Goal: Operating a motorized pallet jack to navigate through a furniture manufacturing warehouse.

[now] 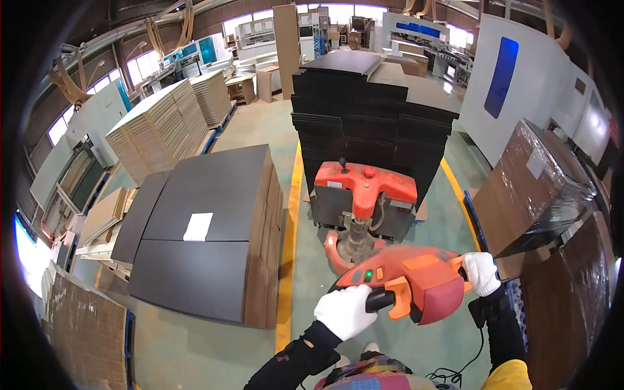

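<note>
Left hand: my left hand (345, 311), in a white glove, is wrapped around the black left grip of the red-orange control head of the pallet truck's tiller (408, 283); the fingers are curled fully round it.
Right hand: my right hand (481, 273), also white-gloved, is closed on the right end of the same control head; the grip itself is hidden under the glove, so I can only say the fingers look curled tight.
Tiller: it sits just in front of my chest, low in the view, and its stem runs forward and down to the red electric pallet truck with its grey body (364, 195).
Load: a tall stack of black flat sheets (370, 110) stands on the truck, directly beyond its red cover.
Left side: a pile of brown cardboard sheets with dark grey top panels (208, 221) stands just beside the yellow floor line (290, 247); a white paper label (197, 226) lies on top of it.
Right side: brown bundles wrapped in clear film (533, 188) stand near my right arm.
Farther off: pale stacks of light wooden boards (162, 127) sit well behind the cardboard pile.
Floor: green painted concrete floor (312, 260) under the truck.
</note>
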Action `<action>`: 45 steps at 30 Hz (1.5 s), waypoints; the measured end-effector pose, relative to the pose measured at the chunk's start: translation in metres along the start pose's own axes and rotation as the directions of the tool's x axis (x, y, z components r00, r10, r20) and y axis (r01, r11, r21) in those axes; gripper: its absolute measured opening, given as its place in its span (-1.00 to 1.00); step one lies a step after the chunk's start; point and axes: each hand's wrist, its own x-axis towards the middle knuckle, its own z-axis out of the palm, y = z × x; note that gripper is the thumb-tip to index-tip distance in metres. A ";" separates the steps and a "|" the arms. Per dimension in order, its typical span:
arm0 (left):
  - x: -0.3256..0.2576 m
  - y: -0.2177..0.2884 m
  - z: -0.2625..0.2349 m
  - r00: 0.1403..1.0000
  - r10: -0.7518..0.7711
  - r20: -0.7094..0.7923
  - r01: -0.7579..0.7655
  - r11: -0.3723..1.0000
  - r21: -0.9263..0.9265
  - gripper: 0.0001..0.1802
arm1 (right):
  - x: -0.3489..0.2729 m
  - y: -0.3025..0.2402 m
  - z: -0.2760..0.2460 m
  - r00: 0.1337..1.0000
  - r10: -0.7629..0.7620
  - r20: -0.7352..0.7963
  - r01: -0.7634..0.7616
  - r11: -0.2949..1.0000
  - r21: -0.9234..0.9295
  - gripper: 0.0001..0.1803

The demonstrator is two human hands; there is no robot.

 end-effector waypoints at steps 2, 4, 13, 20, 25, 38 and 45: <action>-0.004 -0.001 0.002 1.000 0.000 0.018 0.000 1.000 -0.004 -0.67 | -0.006 0.000 0.007 0.996 -0.014 -0.087 0.024 0.993 0.115 -0.69; -0.007 0.000 0.005 0.999 -0.018 0.031 0.018 1.000 -0.002 -0.67 | -0.010 0.002 0.012 0.991 -0.005 -0.131 0.032 0.979 0.202 -0.74; -0.020 0.006 0.045 0.999 -0.044 -0.013 0.044 0.999 0.005 -0.65 | -0.025 0.008 0.027 0.993 -0.001 -0.118 0.032 0.964 0.264 -0.70; -0.024 0.017 0.084 0.992 -0.113 0.053 0.114 0.994 -0.004 -0.63 | -0.037 0.026 0.051 0.983 -0.037 -0.178 0.098 0.931 0.352 -0.60; -0.026 0.030 0.110 0.991 -0.121 -0.049 0.121 0.993 0.009 -0.65 | -0.045 0.050 0.059 0.957 -0.196 -0.215 0.253 0.926 0.281 -0.74; -0.039 0.063 0.143 0.952 -0.180 -0.247 0.203 0.977 0.071 -0.60 | -0.064 0.068 0.058 0.961 -0.188 -0.204 0.246 0.917 0.314 -0.59; -0.031 0.055 0.136 0.946 -0.179 -0.269 0.203 0.977 0.064 -0.60 | -0.053 0.065 0.062 0.964 -0.149 -0.219 0.216 0.921 0.325 -0.55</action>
